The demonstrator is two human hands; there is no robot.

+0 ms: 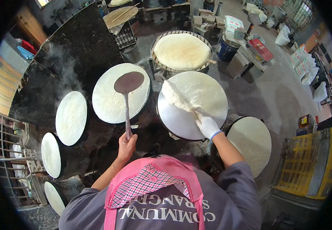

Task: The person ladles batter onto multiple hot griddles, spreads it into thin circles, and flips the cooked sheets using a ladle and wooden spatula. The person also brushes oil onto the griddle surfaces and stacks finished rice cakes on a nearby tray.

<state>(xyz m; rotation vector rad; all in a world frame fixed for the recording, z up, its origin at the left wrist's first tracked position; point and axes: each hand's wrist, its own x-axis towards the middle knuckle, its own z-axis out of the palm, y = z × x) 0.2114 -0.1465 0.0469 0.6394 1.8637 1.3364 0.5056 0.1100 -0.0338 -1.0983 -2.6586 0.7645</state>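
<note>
My bare left hand (127, 146) grips the handle of a flat round paddle (129, 82), whose dark disc is over a thin round flatbread (105, 95) on a griddle. In a white glove with a blue cuff, my right hand (207, 123) holds a long thin scraper (179, 96). A lump of white dough (173, 99) lies along the scraper on the round griddle (177, 123). Thin batter (209, 89) covers the griddle's far and right part, while its near left surface shows bare and pale.
Several more griddles bearing flatbreads curve down the left, one of them (71, 118) nearby; another flatbread (249, 143) lies at my right elbow. Beyond stands a round slatted rack (210, 61) with stacked flatbreads (181, 51). Back right are a blue bucket (228, 50) and a low table (248, 56) with a red scale (260, 49).
</note>
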